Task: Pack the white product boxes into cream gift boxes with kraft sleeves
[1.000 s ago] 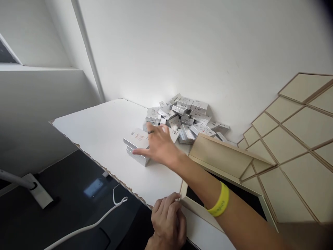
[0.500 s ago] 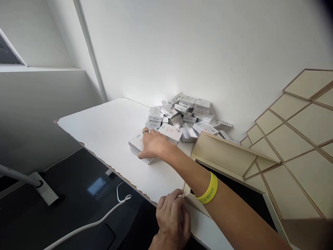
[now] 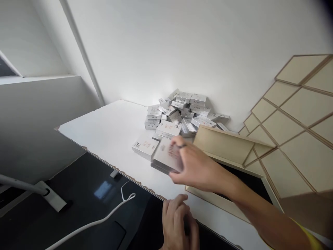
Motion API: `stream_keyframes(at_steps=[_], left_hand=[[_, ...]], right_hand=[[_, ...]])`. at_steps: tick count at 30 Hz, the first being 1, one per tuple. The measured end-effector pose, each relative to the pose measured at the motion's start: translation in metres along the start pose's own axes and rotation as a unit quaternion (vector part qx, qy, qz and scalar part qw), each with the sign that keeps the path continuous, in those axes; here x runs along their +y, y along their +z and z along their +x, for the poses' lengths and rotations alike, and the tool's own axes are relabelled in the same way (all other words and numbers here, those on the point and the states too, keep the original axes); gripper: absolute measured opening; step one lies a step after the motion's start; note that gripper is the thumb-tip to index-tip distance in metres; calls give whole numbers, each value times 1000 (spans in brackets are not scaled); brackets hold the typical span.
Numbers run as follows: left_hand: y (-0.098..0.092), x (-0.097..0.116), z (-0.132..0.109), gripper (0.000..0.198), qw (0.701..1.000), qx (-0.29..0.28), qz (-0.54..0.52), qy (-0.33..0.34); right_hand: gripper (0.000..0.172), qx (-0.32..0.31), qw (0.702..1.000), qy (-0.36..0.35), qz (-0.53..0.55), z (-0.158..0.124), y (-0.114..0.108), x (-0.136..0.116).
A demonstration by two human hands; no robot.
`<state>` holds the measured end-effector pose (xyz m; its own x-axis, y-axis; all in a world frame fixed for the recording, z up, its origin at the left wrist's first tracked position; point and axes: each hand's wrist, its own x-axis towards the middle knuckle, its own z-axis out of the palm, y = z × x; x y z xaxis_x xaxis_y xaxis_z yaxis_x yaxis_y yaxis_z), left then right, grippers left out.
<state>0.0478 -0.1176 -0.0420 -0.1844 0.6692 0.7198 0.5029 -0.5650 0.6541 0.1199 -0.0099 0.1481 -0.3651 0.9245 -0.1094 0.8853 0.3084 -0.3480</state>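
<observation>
My right hand [image 3: 194, 166] grips a small stack of silver boxes [image 3: 165, 159], lifted above the white table [image 3: 109, 132] and blurred by motion. One more silver box [image 3: 144, 147] lies flat on the table just left of the held ones. A heap of the same silver boxes [image 3: 182, 111] is piled against the wall behind. My left hand [image 3: 179, 222] rests with curled fingers at the table's front edge, near the corner of an open beige carton [image 3: 223, 146]; nothing shows in it.
The beige carton's flap stands up at the right, its dark inside below it. Flattened beige cardboard panels [image 3: 293, 118] lean on the wall at the right. A white cable [image 3: 104, 218] and a white pole lie on the dark floor below the table.
My right hand closed on boxes from the small stack, lifted them and drew them right toward the carton, leaving one box on the table. My left hand stayed at the edge.
</observation>
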Motion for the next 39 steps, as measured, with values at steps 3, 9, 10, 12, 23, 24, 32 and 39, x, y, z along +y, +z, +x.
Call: stream_keyframes(at_steps=[3, 9, 10, 12, 23, 24, 32, 39], left_hand=[[-2, 18, -9, 35, 998, 20, -51, -7], [-6, 22, -9, 30, 998, -13, -57, -36], [-8, 19, -9, 29, 998, -19, -53, -34], [-10, 15, -10, 28, 998, -28, -43, -41], [-16, -6, -5, 31, 991, -117, -50, -29], [-16, -6, -1, 32, 990, -121, -56, -39], [-5, -14, 49, 39, 963, -205, -90, -148], [1, -17, 75, 65, 964, -245, -38, -102]], right_hand=[[64, 28, 983, 163, 78, -57, -7, 43], [59, 39, 941, 320, 103, -109, -4, 113], [57, 22, 940, 328, 95, -109, -3, 115], [53, -8, 945, 317, 81, -101, -4, 112], [65, -60, 981, 160, 95, -58, -2, 106], [68, -58, 979, 179, 83, -65, -4, 112], [76, -107, 956, 266, 55, -101, -3, 132], [69, -142, 955, 258, 40, -81, -4, 121]])
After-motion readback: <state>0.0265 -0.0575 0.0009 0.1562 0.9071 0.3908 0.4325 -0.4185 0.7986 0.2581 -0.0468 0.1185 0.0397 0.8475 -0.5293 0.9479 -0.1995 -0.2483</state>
